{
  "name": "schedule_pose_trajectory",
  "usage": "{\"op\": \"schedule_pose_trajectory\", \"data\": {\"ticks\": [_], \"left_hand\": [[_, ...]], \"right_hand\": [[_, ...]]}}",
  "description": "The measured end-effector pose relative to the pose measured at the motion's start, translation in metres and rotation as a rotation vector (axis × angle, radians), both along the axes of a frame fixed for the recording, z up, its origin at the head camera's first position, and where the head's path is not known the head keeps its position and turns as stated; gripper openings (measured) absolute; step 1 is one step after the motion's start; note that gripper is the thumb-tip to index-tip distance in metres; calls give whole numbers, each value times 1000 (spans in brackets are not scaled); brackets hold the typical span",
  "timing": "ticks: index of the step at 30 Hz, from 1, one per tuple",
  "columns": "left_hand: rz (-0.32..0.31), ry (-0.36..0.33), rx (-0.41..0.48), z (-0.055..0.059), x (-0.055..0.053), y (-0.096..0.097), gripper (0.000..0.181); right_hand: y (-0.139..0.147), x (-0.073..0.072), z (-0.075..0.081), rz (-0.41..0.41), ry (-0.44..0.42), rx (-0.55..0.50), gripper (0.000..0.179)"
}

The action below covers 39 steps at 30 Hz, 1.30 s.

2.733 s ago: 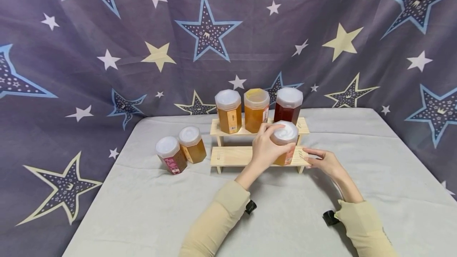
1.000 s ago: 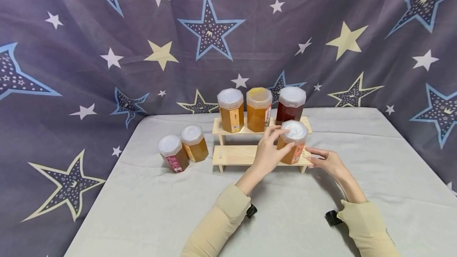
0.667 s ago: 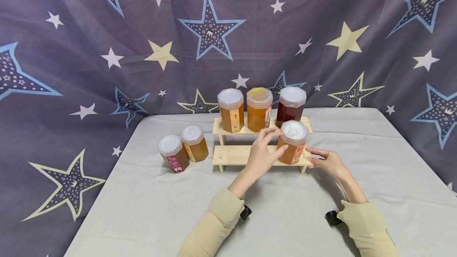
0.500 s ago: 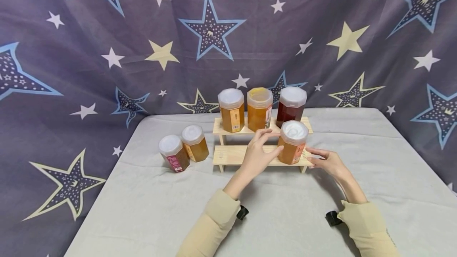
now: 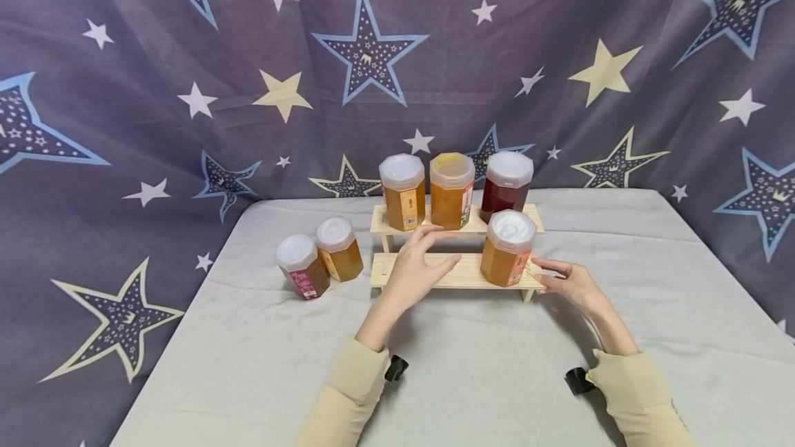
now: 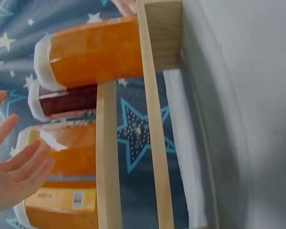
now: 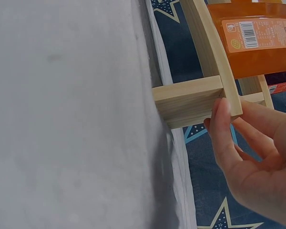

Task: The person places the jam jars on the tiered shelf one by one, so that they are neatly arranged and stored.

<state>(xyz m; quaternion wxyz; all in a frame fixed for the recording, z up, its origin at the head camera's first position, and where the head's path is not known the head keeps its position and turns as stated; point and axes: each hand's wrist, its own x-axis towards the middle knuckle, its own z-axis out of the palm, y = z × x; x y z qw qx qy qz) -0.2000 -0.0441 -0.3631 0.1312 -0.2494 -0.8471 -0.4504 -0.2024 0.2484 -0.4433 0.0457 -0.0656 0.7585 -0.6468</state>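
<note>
A honey jar (image 5: 506, 259) with a whitish lid and an orange label stands upright at the right end of the lower tier of a wooden two-tier rack (image 5: 406, 270). My left hand (image 5: 413, 271) holds nothing; its fingers spread in front of the lower tier, left of that jar. At the rack's right end, my right hand (image 5: 571, 287) pinches the end of the lower board between thumb and fingers, as the right wrist view shows. On the upper tier stand two amber jars (image 5: 404, 205) and a dark red jar (image 5: 504, 188), partly hidden behind the honey jar.
Two more jars, one with a magenta label (image 5: 304, 281) and one amber (image 5: 340, 261), stand close together on the grey cloth (image 5: 248, 364), left of the rack. A curtain with stars (image 5: 236, 26) hangs behind the table.
The jar has moved right along the lower tier and my left hand has let go of it, drawing back to the left. My right hand has stayed at the rack's end.
</note>
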Motion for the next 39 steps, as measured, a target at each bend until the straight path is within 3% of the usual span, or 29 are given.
{"op": "schedule_pose_trajectory", "data": {"ticks": [16, 30, 39], "left_hand": [[127, -7, -4, -1, 1, -45, 33], [223, 126, -48, -1, 0, -86, 30], [253, 55, -57, -3, 1, -113, 35]], "right_hand": [[1, 1, 1, 1, -7, -11, 47], [0, 1, 0, 5, -2, -29, 48], [0, 0, -1, 0, -11, -12, 47]]}}
